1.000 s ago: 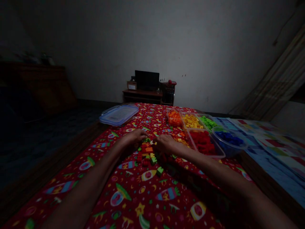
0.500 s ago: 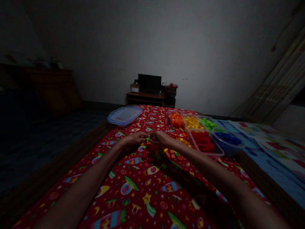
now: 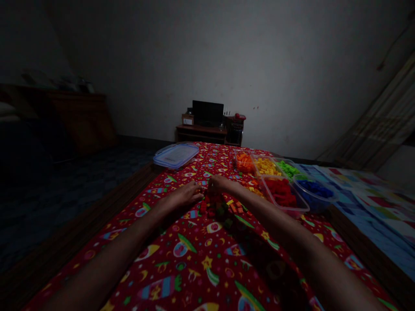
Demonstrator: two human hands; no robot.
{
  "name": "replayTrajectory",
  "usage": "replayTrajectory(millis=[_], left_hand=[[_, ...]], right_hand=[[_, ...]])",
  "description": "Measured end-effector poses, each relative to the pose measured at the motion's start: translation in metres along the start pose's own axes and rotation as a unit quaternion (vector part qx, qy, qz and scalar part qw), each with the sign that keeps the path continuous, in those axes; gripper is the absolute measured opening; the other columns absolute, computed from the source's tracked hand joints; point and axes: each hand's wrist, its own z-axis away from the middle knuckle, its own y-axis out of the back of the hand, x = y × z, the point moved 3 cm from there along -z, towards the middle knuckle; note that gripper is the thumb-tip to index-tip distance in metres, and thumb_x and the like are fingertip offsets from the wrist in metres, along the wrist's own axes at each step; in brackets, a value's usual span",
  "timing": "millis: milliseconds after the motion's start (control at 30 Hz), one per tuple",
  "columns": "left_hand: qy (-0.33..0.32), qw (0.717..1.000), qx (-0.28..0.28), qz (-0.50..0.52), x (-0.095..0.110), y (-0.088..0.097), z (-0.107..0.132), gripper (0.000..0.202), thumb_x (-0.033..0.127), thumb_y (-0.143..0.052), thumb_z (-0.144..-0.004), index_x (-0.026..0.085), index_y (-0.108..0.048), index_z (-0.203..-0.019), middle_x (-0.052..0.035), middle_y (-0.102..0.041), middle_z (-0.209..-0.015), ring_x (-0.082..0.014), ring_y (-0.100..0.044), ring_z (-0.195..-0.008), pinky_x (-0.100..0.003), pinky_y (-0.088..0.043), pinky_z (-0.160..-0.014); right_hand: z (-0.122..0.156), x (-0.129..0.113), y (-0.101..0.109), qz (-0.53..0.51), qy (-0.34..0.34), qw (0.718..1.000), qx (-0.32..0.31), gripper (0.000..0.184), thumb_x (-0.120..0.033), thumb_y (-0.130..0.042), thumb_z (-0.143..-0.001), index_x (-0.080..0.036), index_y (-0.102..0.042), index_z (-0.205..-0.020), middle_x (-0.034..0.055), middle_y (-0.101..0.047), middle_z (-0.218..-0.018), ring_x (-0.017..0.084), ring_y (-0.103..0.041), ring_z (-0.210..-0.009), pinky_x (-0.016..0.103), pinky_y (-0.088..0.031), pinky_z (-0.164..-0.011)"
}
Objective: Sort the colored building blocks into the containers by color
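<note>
Loose pile of small red, green and orange plastic bricks [image 3: 220, 208] on the red patterned cloth [image 3: 194, 259]; left hand [image 3: 181, 196] and right hand [image 3: 220, 183] touch its far edge, fingers' spread too dark to tell.

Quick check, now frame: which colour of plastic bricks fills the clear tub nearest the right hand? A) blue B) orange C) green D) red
D: the clear plastic tub of red bricks sits closest to the right hand; the round clear bowl of blue bricks lies farther right, and the clear tubs of orange bricks and green bricks sit behind.
</note>
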Motion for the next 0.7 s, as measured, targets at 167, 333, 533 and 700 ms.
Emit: replayTrajectory(millis=[167,333,533,700], left_hand=[[0.008,0.998,0.008,-0.057,0.003,-0.005,0.005,0.017,0.025,-0.047,-0.079,0.018,-0.062,-0.081,-0.0073,-0.062,-0.083,-0.0209,-0.058,-0.078,-0.030,-0.045,-0.074],[-0.021,0.997,0.025,-0.063,0.003,-0.007,0.011,0.016,0.025,-0.044,-0.080,0.018,-0.059,-0.079,-0.0066,-0.061,-0.085,-0.0194,-0.056,-0.079,-0.029,-0.044,-0.074],[0.039,0.999,-0.007,-0.032,0.009,-0.001,0.000,0.017,0.019,-0.046,-0.075,0.016,-0.061,-0.081,-0.0032,-0.064,-0.075,-0.0171,-0.057,-0.069,-0.025,-0.041,-0.062],[-0.015,1.000,0.011,-0.004,0.026,0.009,0.000,0.023,0.022,-0.047,-0.079,0.017,-0.066,-0.093,-0.0033,-0.069,-0.086,-0.0168,-0.062,-0.079,-0.024,-0.043,-0.070]], right_hand=[[0.005,-0.001,0.000,0.008,-0.001,1.000,0.029,0.015,-0.016,-0.057,-0.075,-0.010,-0.071,-0.074,0.0104,-0.068,-0.072,0.014,-0.055,-0.061,0.023,-0.033,-0.053],[0.038,0.022,0.013,-0.092,-0.012,0.991,0.101,0.015,-0.015,-0.060,-0.070,-0.009,-0.070,-0.078,0.0048,-0.065,-0.069,0.010,-0.051,-0.059,0.020,-0.031,-0.051],[0.075,0.035,0.009,-0.056,-0.015,0.997,0.047,0.020,-0.014,-0.062,-0.070,-0.011,-0.068,-0.089,0.0047,-0.067,-0.080,0.009,-0.052,-0.063,0.017,-0.031,-0.051],[0.077,0.022,0.001,-0.025,0.044,0.998,0.027,0.024,-0.017,-0.060,-0.075,-0.013,-0.067,-0.098,0.0055,-0.068,-0.083,0.009,-0.054,-0.063,0.016,-0.032,-0.052]])
